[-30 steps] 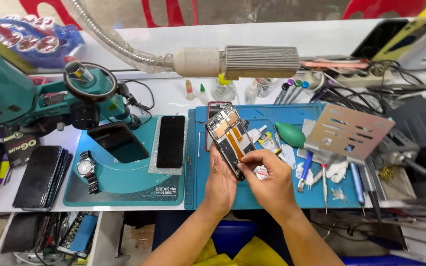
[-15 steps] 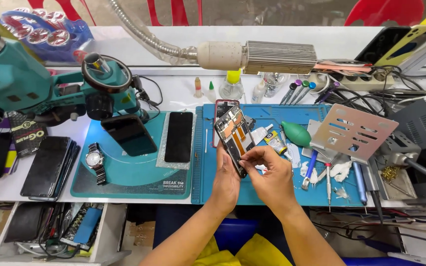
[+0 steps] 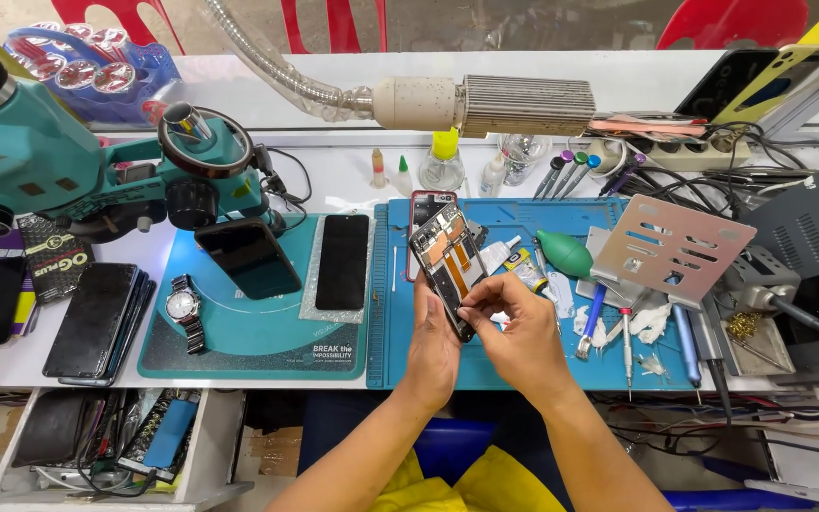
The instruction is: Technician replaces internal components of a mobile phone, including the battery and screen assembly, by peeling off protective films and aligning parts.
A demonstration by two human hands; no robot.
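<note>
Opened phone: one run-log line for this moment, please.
left hand: holds opened phone tilted | right hand: fingertips at its lower edge | above blue mat

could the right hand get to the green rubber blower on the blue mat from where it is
Probably yes. The right hand pinches at the lower end of the opened phone that the left hand holds, and the green blower lies just beyond it on the blue mat. Only a small glue tube lies between them.

Bare blue mat (image 3: 485,365) before hands (image 3: 485,337); screwdrivers (image 3: 609,327) crowd the right.
</note>
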